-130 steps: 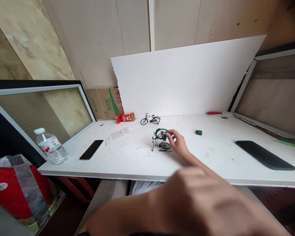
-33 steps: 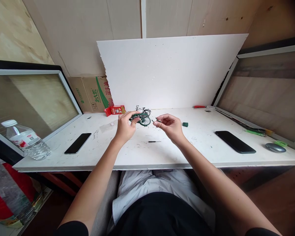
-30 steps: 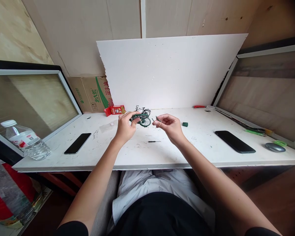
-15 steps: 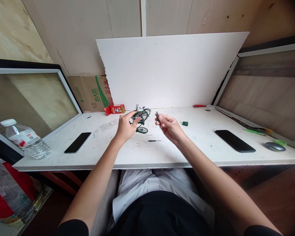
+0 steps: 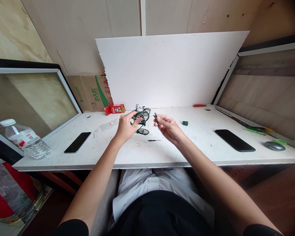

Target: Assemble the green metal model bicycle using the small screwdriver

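A dark green toy bicycle with spoked wheels is pinched between the thumb and fingers of my left hand, tilted above the table. Behind it stands another small black bicycle, partly covered by the held one. My right hand grips a thin dark green part with a small ring at its top end, just right of the bicycle and apart from it. On the table below lies a tiny dark screwdriver. A small green block-like piece rests to the right of my right hand.
Phones lie at left and right. A water bottle leans at the left edge, and a red box sits at the back. A computer mouse is far right. A white board stands behind.
My right hand has shifted slightly left with the thin green part, closer to the bicycle. The bicycle in my left hand has moved a little right and turned slightly.
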`<state>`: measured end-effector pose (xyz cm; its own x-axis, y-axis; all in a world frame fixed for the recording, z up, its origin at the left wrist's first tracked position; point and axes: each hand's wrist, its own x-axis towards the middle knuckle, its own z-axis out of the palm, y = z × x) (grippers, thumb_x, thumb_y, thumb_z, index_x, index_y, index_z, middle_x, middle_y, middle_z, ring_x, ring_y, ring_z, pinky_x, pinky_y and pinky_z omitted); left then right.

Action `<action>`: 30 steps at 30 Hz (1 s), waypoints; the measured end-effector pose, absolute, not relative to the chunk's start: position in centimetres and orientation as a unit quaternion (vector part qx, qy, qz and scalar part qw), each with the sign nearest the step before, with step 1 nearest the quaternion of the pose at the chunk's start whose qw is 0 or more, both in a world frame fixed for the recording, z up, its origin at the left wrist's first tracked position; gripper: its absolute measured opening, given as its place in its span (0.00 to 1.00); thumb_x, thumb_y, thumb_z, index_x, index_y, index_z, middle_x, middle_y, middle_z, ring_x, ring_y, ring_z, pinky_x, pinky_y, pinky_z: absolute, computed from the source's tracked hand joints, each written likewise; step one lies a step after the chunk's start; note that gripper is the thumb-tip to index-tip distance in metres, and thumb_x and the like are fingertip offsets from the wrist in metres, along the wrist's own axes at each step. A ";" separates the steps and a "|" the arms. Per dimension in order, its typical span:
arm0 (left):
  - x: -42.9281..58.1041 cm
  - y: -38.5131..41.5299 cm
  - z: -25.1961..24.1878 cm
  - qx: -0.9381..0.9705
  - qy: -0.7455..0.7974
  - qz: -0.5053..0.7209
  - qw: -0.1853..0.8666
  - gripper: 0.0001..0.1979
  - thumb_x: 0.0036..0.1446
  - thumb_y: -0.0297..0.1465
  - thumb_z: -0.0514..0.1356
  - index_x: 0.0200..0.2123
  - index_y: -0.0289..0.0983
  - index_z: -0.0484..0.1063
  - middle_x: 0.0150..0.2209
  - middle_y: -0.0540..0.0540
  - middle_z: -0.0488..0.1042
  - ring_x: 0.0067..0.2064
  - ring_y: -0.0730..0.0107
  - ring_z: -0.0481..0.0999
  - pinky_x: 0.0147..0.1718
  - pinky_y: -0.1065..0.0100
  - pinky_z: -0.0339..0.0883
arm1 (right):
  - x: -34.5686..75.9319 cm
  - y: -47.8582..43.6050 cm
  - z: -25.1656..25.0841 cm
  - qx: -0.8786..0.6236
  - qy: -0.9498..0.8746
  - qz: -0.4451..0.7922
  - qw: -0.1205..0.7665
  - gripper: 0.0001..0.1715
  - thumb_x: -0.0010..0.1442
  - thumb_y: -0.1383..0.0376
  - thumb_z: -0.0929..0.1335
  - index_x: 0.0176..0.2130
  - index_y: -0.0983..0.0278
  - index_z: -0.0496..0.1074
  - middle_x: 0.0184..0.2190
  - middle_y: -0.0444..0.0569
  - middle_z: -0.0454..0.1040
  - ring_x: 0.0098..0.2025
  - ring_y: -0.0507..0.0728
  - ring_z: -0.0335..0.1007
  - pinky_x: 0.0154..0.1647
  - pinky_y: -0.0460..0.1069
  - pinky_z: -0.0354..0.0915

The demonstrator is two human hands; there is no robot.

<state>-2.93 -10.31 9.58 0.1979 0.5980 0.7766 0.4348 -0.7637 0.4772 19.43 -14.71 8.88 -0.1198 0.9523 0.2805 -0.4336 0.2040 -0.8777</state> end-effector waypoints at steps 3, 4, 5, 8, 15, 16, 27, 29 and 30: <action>-2.9 -10.4 9.6 0.770 0.334 0.538 0.084 0.12 0.66 0.37 0.68 0.48 0.38 0.82 0.48 0.40 0.86 0.47 0.55 0.84 0.50 0.57 0.75 | 19.4 -14.8 8.9 -0.268 -0.481 0.570 0.611 0.22 0.47 0.52 0.86 0.37 0.60 0.84 0.33 0.44 0.78 0.36 0.50 0.74 0.33 0.43 0.69; -3.0 -10.4 9.6 0.769 0.333 0.538 0.088 0.12 0.66 0.38 0.68 0.48 0.37 0.82 0.48 0.40 0.86 0.47 0.55 0.84 0.49 0.58 0.75 | 19.4 -14.8 9.0 -0.269 -0.479 0.567 0.613 0.23 0.46 0.52 0.87 0.37 0.60 0.84 0.33 0.43 0.78 0.36 0.50 0.74 0.33 0.44 0.69; -3.0 -10.4 9.6 0.770 0.333 0.536 0.093 0.12 0.66 0.38 0.68 0.48 0.37 0.82 0.48 0.40 0.86 0.46 0.55 0.84 0.48 0.58 0.76 | 19.3 -14.9 9.0 -0.270 -0.480 0.565 0.615 0.23 0.46 0.52 0.87 0.37 0.60 0.84 0.33 0.43 0.78 0.36 0.50 0.74 0.33 0.44 0.69; -3.0 -10.5 9.6 0.776 0.329 0.527 0.110 0.13 0.66 0.38 0.68 0.48 0.38 0.82 0.47 0.40 0.86 0.46 0.57 0.83 0.47 0.59 0.76 | 19.3 -15.0 9.1 -0.277 -0.487 0.555 0.614 0.23 0.46 0.52 0.87 0.37 0.61 0.84 0.33 0.43 0.79 0.36 0.51 0.75 0.37 0.45 0.70; -3.1 -10.8 10.0 0.786 0.312 0.512 0.148 0.12 0.67 0.37 0.68 0.48 0.37 0.81 0.47 0.41 0.85 0.45 0.59 0.82 0.45 0.61 0.75 | 19.3 -15.0 9.2 -0.295 -0.506 0.509 0.630 0.25 0.46 0.53 0.87 0.39 0.60 0.83 0.33 0.44 0.82 0.37 0.54 0.79 0.45 0.52 0.74; -3.2 -10.8 10.1 0.787 0.312 0.510 0.152 0.12 0.66 0.37 0.68 0.48 0.37 0.81 0.47 0.40 0.85 0.45 0.59 0.83 0.45 0.61 0.75 | 19.3 -15.1 9.2 -0.296 -0.516 0.497 0.632 0.24 0.47 0.52 0.86 0.39 0.60 0.83 0.33 0.45 0.82 0.37 0.54 0.79 0.45 0.52 0.74; -3.7 -10.7 10.5 0.793 0.314 0.486 0.193 0.15 0.66 0.41 0.68 0.49 0.37 0.81 0.47 0.41 0.85 0.43 0.60 0.82 0.43 0.63 0.74 | 19.8 -16.1 9.9 -0.342 -0.627 0.290 0.637 0.17 0.58 0.51 0.82 0.40 0.58 0.85 0.39 0.50 0.85 0.42 0.59 0.81 0.50 0.57 0.78; -3.8 -10.7 10.5 0.796 0.308 0.481 0.202 0.15 0.67 0.41 0.68 0.48 0.37 0.82 0.45 0.41 0.85 0.43 0.60 0.82 0.43 0.63 0.74 | 19.8 -16.1 9.8 -0.343 -0.644 0.254 0.635 0.14 0.60 0.52 0.81 0.40 0.57 0.85 0.41 0.50 0.85 0.43 0.59 0.81 0.51 0.57 0.78; -3.8 -10.7 10.5 0.795 0.306 0.480 0.208 0.15 0.66 0.42 0.68 0.48 0.37 0.82 0.45 0.40 0.85 0.43 0.59 0.82 0.44 0.62 0.74 | 19.8 -16.1 9.7 -0.344 -0.650 0.240 0.634 0.13 0.60 0.53 0.81 0.40 0.57 0.86 0.41 0.50 0.85 0.43 0.59 0.82 0.51 0.57 0.78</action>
<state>-3.77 -10.73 10.50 0.3518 0.6857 0.6372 0.2869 -0.7269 0.6239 19.78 -16.06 9.72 0.0404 0.7510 0.6590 0.1422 0.6485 -0.7478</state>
